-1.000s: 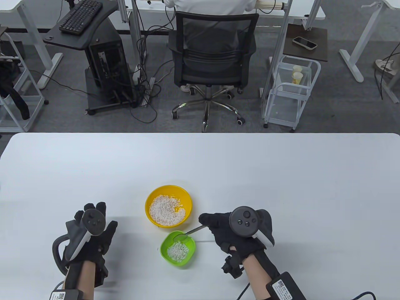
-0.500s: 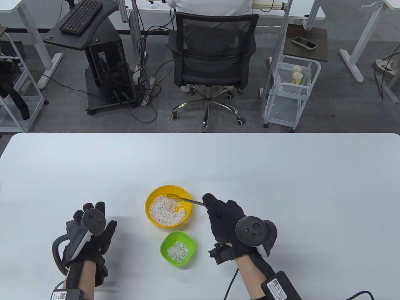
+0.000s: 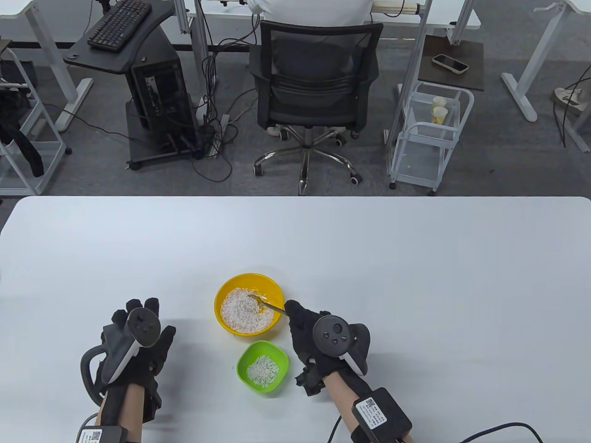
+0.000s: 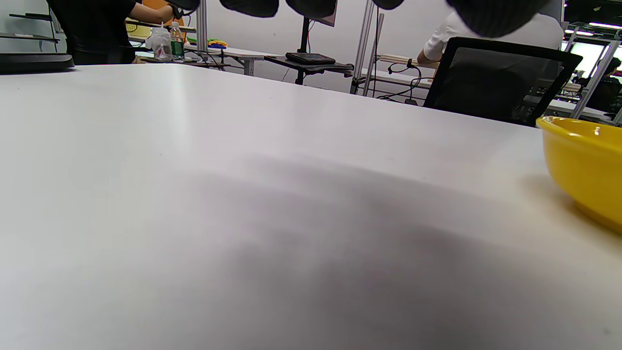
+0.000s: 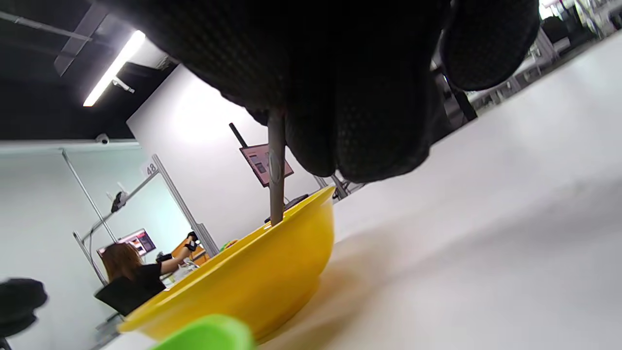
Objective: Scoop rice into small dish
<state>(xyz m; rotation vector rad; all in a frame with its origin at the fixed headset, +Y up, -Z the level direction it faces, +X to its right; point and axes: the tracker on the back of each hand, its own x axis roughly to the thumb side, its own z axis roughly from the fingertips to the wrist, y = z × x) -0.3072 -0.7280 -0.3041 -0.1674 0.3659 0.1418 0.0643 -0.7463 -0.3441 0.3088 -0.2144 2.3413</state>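
A yellow bowl (image 3: 224,293) holds white rice (image 3: 240,311) in the table view. A small green dish (image 3: 245,361) with a little rice stands just in front of it. My right hand (image 3: 307,327) holds a metal spoon (image 3: 267,303) by the handle, its bowl dipped into the rice. In the right wrist view the spoon handle (image 5: 276,180) goes down behind the rim of the yellow bowl (image 5: 252,287), with the green dish (image 5: 209,334) at the bottom edge. My left hand (image 3: 138,337) rests flat on the table, holding nothing, left of the bowls.
The white table (image 3: 415,277) stretches wide on all sides of the bowls. An office chair (image 3: 316,87) and a wire cart (image 3: 429,134) stand beyond the far edge. In the left wrist view the yellow bowl (image 4: 588,165) sits at the right edge.
My right hand carried the spoon from over the green dish back to the yellow bowl and lowered it into the rice. The hand moved left. The left hand stayed nearly still.
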